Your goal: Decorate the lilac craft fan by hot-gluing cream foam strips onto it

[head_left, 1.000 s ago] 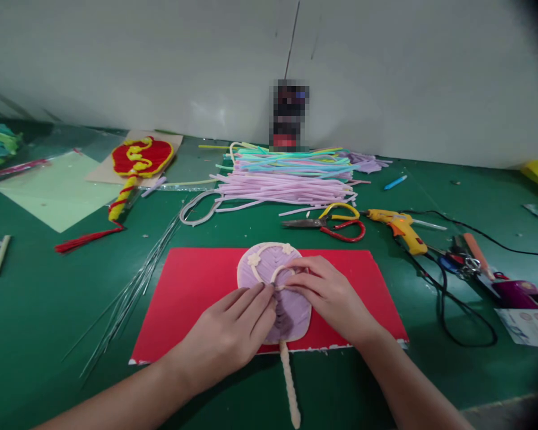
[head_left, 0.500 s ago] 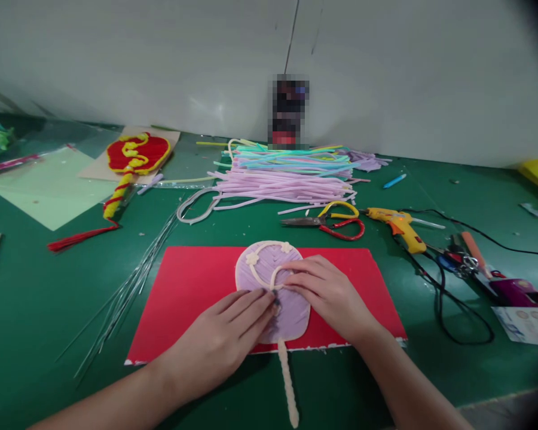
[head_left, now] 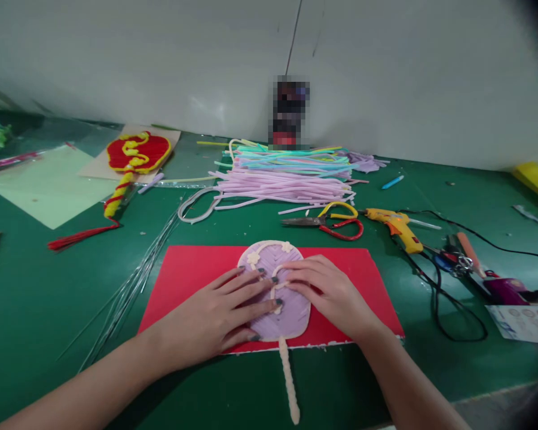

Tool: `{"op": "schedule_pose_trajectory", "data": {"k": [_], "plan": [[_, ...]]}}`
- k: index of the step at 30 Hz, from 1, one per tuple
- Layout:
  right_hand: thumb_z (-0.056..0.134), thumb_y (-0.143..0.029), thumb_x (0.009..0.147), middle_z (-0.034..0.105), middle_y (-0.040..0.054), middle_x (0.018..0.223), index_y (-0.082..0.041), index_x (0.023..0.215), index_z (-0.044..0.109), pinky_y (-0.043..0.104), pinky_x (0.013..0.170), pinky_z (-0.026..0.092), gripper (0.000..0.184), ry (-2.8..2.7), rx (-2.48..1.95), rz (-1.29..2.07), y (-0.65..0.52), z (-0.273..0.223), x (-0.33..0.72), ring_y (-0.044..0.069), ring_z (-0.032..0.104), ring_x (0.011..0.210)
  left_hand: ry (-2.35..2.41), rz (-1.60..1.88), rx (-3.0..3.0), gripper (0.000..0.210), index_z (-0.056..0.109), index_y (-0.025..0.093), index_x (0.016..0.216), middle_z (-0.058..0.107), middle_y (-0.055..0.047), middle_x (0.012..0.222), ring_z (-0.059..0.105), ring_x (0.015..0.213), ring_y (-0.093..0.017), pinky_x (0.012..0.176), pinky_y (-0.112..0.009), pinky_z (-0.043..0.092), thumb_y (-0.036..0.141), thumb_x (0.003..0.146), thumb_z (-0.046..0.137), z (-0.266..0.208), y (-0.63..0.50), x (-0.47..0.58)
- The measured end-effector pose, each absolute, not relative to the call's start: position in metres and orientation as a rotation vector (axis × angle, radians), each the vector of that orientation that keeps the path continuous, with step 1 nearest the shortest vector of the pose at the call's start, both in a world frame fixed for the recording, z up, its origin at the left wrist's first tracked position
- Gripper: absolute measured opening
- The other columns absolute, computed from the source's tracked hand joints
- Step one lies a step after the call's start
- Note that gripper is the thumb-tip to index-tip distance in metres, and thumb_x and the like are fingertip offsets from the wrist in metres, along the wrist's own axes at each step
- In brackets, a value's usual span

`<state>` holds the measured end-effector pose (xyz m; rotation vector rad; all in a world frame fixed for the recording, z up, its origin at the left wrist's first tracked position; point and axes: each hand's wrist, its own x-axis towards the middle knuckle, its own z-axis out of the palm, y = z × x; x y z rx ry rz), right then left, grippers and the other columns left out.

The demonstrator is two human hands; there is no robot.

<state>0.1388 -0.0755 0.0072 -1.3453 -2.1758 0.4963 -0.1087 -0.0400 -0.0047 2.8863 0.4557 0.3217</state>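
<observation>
A lilac fan (head_left: pixel 291 322) made of pipe cleaners, with a cream rim and a twisted cream handle (head_left: pixel 289 382), lies in front of me on a red board (head_left: pixel 354 275). Small cream flowers (head_left: pixel 253 258) and curved cream strips decorate its face. My left hand (head_left: pixel 215 313) rests with spread fingers across the fan's left half, covering part of it. The fingertips of my right hand (head_left: pixel 332 292) are closed on a looped cream pipe cleaner (head_left: pixel 277 270) at the fan's middle right.
Behind the board lie pastel pipe cleaners (head_left: pixel 287 186), red-and-yellow-handled scissors (head_left: pixel 323 221) and a yellow glue gun (head_left: pixel 399 227) with a black cord. Thin wires (head_left: pixel 134 286) and a red-and-yellow fan (head_left: pixel 138 152) are at left. A pixelated dark object (head_left: pixel 290 113) stands against the wall.
My left hand has gone from fingers held together at the fan's centre to fingers spread flat over its left side. My right hand stays at the cream loop.
</observation>
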Motion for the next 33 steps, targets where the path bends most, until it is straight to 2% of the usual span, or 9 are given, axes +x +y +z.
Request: {"op": "schedule_pose_trajectory", "data": {"k": [4, 9, 19, 24, 28, 33], "plan": [[0.054, -0.025, 0.087, 0.065, 0.0033, 0.110, -0.025, 0.095, 0.065, 0.038, 0.090, 0.048, 0.013, -2.134, -1.429, 0.385, -0.084, 0.007, 0.136, 0.018, 0.059, 0.102, 0.461, 0.323, 2.870, 0.047, 0.041, 0.029, 0.135, 0.045, -0.002, 0.140, 0.036, 0.132, -0.022, 0.110, -0.043, 0.030, 0.037, 0.089, 0.050, -0.005, -0.039, -0.108], [0.063, -0.032, 0.081, 0.063, 0.0072, 0.096, -0.022, 0.090, 0.060, 0.037, 0.078, 0.049, 0.014, -2.027, -1.542, 0.342, -0.111, 0.005, 0.113, 0.022, 0.058, 0.092, 0.427, 0.335, 2.861, 0.049, 0.041, 0.028, 0.135, 0.044, -0.004, 0.141, 0.037, 0.131, -0.023, 0.109, -0.045, 0.031, 0.038, 0.089, 0.051, -0.005, -0.038, -0.108], [0.063, -0.023, 0.078, 0.061, 0.0053, 0.091, -0.021, 0.081, 0.054, 0.037, 0.073, 0.043, 0.010, -1.872, -1.754, 0.294, -0.121, 0.000, 0.087, 0.022, 0.055, 0.084, 0.482, 0.282, 2.784, 0.049, 0.044, 0.022, 0.133, 0.050, -0.004, 0.136, 0.040, 0.129, -0.021, 0.111, -0.041, 0.029, 0.043, 0.089, 0.048, -0.002, -0.035, -0.106], [0.062, -0.025, 0.081, 0.063, 0.0060, 0.094, -0.020, 0.086, 0.056, 0.036, 0.075, 0.045, 0.009, -1.924, -1.675, 0.316, -0.121, 0.000, 0.094, 0.022, 0.056, 0.088, 0.478, 0.322, 2.817, 0.042, 0.048, 0.021, 0.130, 0.052, -0.004, 0.134, 0.043, 0.126, -0.022, 0.110, -0.041, 0.030, 0.037, 0.091, 0.047, -0.003, -0.036, -0.105], [0.056, -0.029, 0.086, 0.063, 0.0069, 0.109, -0.021, 0.099, 0.058, 0.036, 0.088, 0.046, 0.016, -1.966, -1.591, 0.294, -0.115, 0.000, 0.109, 0.021, 0.056, 0.103, 0.474, 0.393, 2.860, 0.033, 0.052, 0.022, 0.125, 0.057, -0.002, 0.129, 0.048, 0.121, -0.021, 0.106, -0.042, 0.036, 0.026, 0.095, 0.040, -0.003, -0.034, -0.101], [0.049, -0.024, 0.090, 0.060, 0.0060, 0.122, -0.020, 0.113, 0.058, 0.037, 0.096, 0.045, 0.025, -2.140, -1.550, 0.234, -0.107, -0.003, 0.126, 0.019, 0.053, 0.116, 0.419, 0.479, 2.896, 0.027, 0.061, 0.020, 0.110, 0.064, -0.003, 0.117, 0.055, 0.112, -0.021, 0.097, -0.039, 0.045, 0.021, 0.095, 0.039, 0.004, -0.028, -0.093]]}}
